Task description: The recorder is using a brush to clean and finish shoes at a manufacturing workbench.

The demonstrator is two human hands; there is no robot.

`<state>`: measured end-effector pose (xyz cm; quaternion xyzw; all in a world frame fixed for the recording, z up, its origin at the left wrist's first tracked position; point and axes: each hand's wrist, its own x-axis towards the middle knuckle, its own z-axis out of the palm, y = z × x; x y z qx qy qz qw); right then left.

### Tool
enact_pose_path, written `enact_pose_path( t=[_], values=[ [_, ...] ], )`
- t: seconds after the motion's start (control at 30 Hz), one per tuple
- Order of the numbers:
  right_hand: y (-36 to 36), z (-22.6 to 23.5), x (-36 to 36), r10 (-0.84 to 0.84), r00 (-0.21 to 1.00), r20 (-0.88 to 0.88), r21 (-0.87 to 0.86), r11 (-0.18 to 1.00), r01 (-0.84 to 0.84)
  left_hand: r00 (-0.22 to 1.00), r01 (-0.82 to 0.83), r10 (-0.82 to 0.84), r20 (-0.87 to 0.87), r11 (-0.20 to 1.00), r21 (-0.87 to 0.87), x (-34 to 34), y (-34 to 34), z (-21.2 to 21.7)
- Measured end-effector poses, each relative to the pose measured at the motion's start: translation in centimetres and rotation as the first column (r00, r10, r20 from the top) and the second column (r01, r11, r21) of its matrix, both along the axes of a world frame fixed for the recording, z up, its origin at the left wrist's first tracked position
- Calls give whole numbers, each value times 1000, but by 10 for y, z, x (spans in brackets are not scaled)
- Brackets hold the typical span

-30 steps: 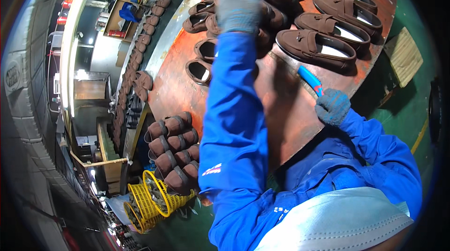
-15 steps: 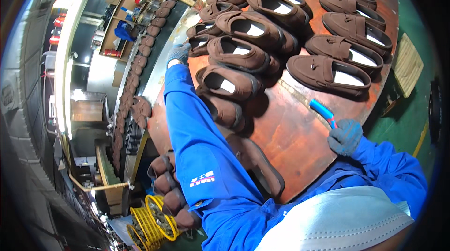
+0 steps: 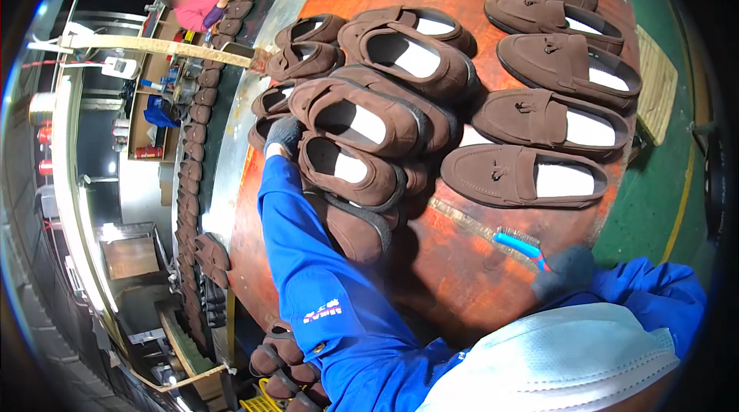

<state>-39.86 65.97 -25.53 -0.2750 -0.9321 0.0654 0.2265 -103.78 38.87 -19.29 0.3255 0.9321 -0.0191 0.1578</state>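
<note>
My left hand (image 3: 283,137), in a dark grey knit glove, is closed at the heel of a brown loafer (image 3: 261,132) on the left side of the shoe pile. Its fingertips are partly hidden by the shoe. Brown loafers with pale insoles, such as the upper loafer (image 3: 408,58) and the lower loafer (image 3: 342,169), lie heaped on the reddish worktable (image 3: 454,289). My right hand (image 3: 566,273), gloved too and blurred, grips a blue-handled brush (image 3: 519,246) with bristles upward, low over the table near me.
Several tasselled loafers (image 3: 531,173) stand in a row along the table's right side. A wooden board (image 3: 657,88) juts out beyond the right edge. To the left runs a line of shoes (image 3: 187,204); a person in pink (image 3: 206,0) works there. More shoes (image 3: 285,358) sit low by a yellow basket (image 3: 262,403).
My left hand has moved from beside the pile onto the loafer at its left edge. The view has shifted, bringing the person in pink into sight. The brush remains in my right hand.
</note>
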Motion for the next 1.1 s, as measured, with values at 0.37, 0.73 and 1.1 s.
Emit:
enact_pose_path(
  t=[0.37, 0.73, 1.1],
  values=[
    [25, -12, 19, 358, 927, -117, -208, 903, -375, 985, -100, -5, 174, 798, 594, -43, 87, 24],
    [42, 18, 15, 570, 809, 143, -742, 603, -294, 931, -176, 284, -228, 899, 401, 30, 126, 65],
    [62, 61, -7, 784, 570, -244, -312, 493, -812, 911, -248, 299, -285, 948, 201, 198, -102, 204]
  ],
)
